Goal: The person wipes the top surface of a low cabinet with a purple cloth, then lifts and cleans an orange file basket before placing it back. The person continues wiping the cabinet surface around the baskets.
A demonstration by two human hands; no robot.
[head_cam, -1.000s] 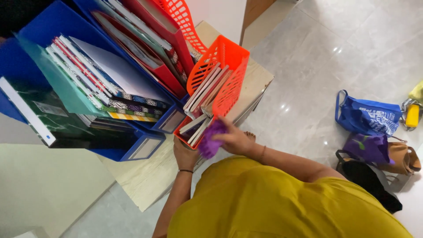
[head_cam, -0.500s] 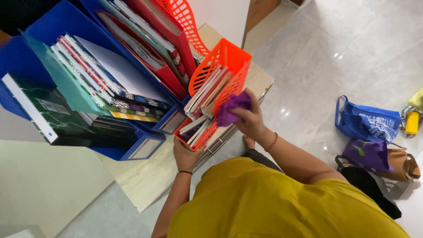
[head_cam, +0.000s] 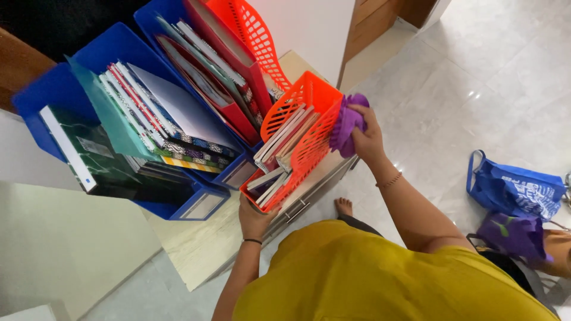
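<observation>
Near the middle of the frame the orange mesh file holder stands on the pale tabletop, tipped a little and stuffed with thin notebooks. The right hand bunches a purple cloth against the holder's upper right rim, fingers curled tight around the wad. The left hand cups the holder's low front corner from beneath; its fingers are hidden under the plastic, so I cannot tell how they lie.

To wipe this well, I'd say the cloth should run along the mesh wall in long strokes, pressed flat rather than balled, so the dust in the holes comes away. The lower hand needs to brace firmly, because the holder sits close to the table's edge and a hard push from the right could slide or tip it and spill the notebooks.

At upper left the blue file boxes hold folders, touching the red binder. At right, on the tiled floor, a blue bag lies beside a purple one.
</observation>
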